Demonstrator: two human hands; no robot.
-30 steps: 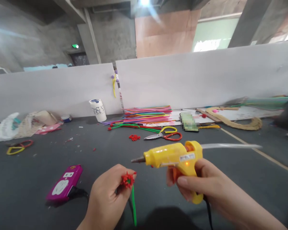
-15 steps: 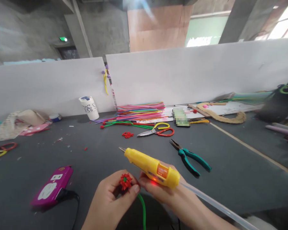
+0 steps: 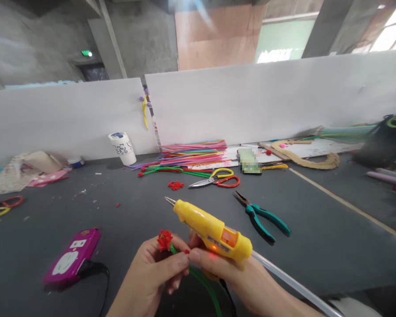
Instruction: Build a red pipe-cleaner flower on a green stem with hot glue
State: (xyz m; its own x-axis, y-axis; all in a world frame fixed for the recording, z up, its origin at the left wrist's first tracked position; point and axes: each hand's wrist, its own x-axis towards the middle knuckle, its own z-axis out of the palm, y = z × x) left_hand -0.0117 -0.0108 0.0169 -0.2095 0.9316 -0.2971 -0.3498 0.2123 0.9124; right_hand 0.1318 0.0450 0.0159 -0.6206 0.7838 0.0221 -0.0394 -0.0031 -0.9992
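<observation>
My left hand (image 3: 158, 268) is closed, pinching the green stem (image 3: 204, 284) of a small red flower (image 3: 165, 240) that stands above its fingers. My right hand (image 3: 221, 268) is wrapped round a yellow hot glue gun (image 3: 207, 224), whose metal nozzle points up and to the left. A clear glue stick (image 3: 284, 275) runs out of its back end, and a light glows on its side. Between the fingertips of both hands, which meet, shows a tiny red piece (image 3: 186, 252). Further off lie several red bits (image 3: 175, 185) and scissors (image 3: 214, 179).
Teal-handled pliers (image 3: 260, 215) lie to the right of the glue gun. At the left is a purple power strip (image 3: 74, 257) with a black cord. Coloured pipe cleaners (image 3: 194, 153), a white cup (image 3: 122, 149) and a phone (image 3: 249, 160) line the back by a white partition (image 3: 251, 101).
The flower has tilted and shifted slightly up and left, showing more stem. My left fingers have opened out somewhat, and the glue gun has moved slightly right.
</observation>
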